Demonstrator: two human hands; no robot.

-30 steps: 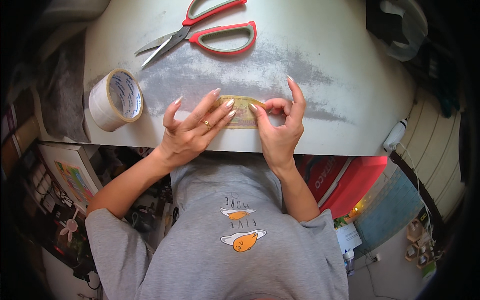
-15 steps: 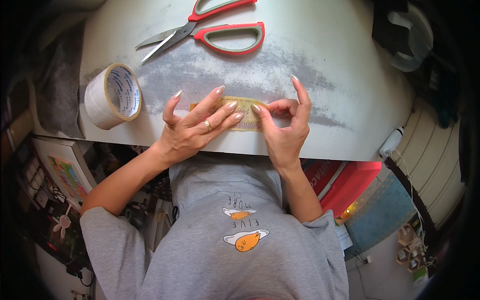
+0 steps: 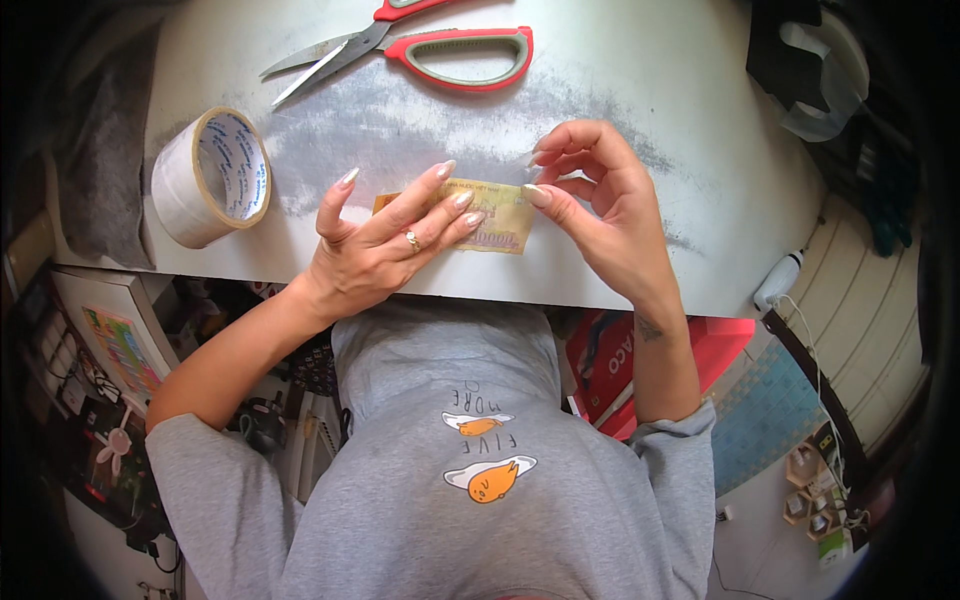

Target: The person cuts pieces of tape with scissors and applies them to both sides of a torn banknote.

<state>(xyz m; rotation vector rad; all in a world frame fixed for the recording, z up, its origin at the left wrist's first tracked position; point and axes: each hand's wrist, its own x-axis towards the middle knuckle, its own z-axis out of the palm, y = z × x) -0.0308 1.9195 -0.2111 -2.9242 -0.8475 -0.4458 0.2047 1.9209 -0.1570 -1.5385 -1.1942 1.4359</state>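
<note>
A yellowish banknote [image 3: 505, 212] lies flat on the white tabletop near its front edge. My left hand [image 3: 375, 245] rests over the note's left part, fingers stretched out and pressing it down; a ring shows on one finger. My right hand [image 3: 605, 200] is at the note's upper right corner, thumb and fingers curled in a loose pinch. Something thin and see-through seems to sit at those fingertips, too faint to name. A roll of wide tape [image 3: 180, 195] stands to the left of my left hand. Scissors with red and grey handles [image 3: 400, 42] lie spread beyond the note.
The worn white table [image 3: 680, 120] has grey scuffs across its middle. A dark grey cloth [image 3: 110, 165] hangs at its left edge. A clear plastic piece [image 3: 840, 75] lies at the far right. A white power strip [image 3: 780, 280] is at the right corner, above a red box [image 3: 710, 345].
My right hand has moved right and away from me, turning so its fingers curl together. More of the note's right end shows. My left hand stays on the note.
</note>
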